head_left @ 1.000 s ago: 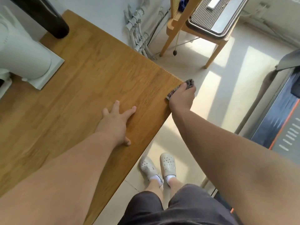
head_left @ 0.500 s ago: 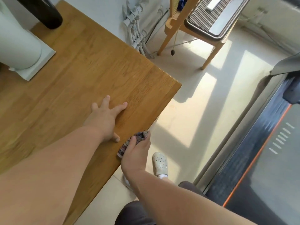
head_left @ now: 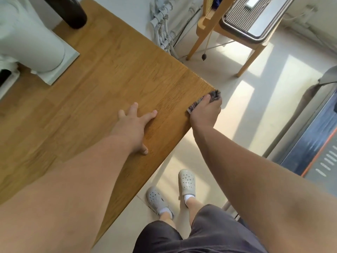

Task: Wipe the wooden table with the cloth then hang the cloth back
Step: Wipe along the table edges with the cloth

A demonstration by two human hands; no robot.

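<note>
The wooden table [head_left: 102, 83] fills the left and middle of the head view. My right hand [head_left: 205, 112] grips a grey striped cloth [head_left: 214, 94] against the table's front side edge, close to the far right corner. Most of the cloth is hidden under my fingers. My left hand [head_left: 134, 126] rests flat on the tabletop with fingers spread, a short way left of the right hand.
A white appliance [head_left: 31, 41] on a pale base and a black cylinder [head_left: 71, 11] stand at the table's far left. Beyond the corner are white pipes [head_left: 162, 31] and a wooden chair [head_left: 237, 33]. A treadmill [head_left: 313, 143] lies to the right; my feet stand below the edge.
My right hand slid the cloth along the table's side edge from near my body back up to the far corner. The left hand stayed planted on the tabletop.
</note>
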